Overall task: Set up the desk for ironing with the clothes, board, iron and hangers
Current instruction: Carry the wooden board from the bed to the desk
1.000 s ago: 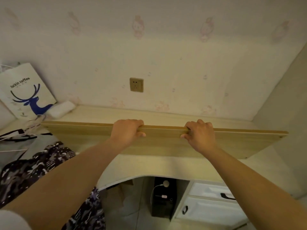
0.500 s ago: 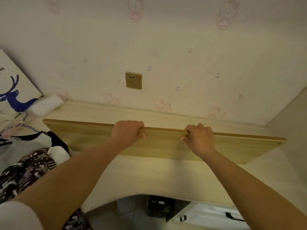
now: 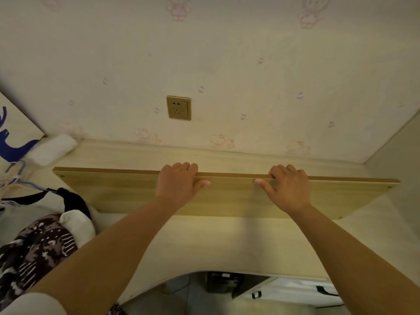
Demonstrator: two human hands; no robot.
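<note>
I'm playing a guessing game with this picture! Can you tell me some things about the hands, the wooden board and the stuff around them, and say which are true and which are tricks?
1. Both hands hold the top edge of the wooden board. True: the left hand and right hand both grip it.
2. The board lies flat on the desk. False: it stands on its long edge.
3. A plug is in the wall socket. False: nothing is plugged in.
4. Patterned clothes lie left of the board. True.
5. The board hides the socket. False: the socket shows above it.
</note>
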